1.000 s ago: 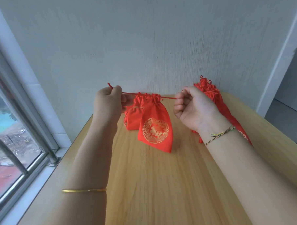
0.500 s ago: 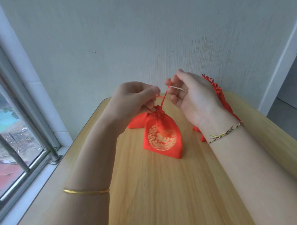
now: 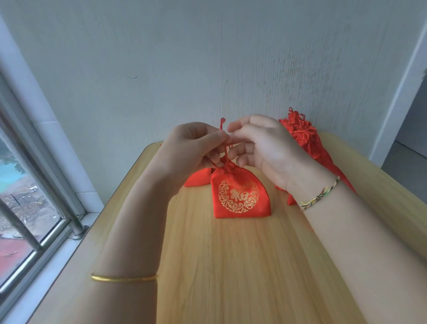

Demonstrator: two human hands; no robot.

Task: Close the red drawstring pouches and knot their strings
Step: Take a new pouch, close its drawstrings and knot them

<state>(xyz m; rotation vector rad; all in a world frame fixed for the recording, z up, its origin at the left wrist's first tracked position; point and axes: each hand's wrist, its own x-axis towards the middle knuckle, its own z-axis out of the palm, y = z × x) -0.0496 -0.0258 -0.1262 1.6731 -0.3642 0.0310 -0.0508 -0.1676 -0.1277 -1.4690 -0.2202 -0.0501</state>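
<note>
A red drawstring pouch (image 3: 241,197) with a gold round emblem stands on the wooden table (image 3: 236,271), its mouth gathered tight. Both hands meet right above its neck. My left hand (image 3: 194,148) pinches the red strings (image 3: 223,151) between thumb and forefinger. My right hand (image 3: 263,145) pinches the same strings from the other side, and a short string end (image 3: 222,123) sticks up between the two hands. A second red pouch (image 3: 197,178) lies behind the first, mostly hidden by my left hand.
A heap of red pouches with tangled strings (image 3: 304,135) lies at the back right against the grey wall (image 3: 202,52). A window with metal bars (image 3: 25,194) runs along the table's left edge. A doorway opens at the far right.
The hands, held wide apart with the strings stretched taut a second ago, have come together above the pouch's neck. The pouch has swung upright and sits nearer the table's middle.
</note>
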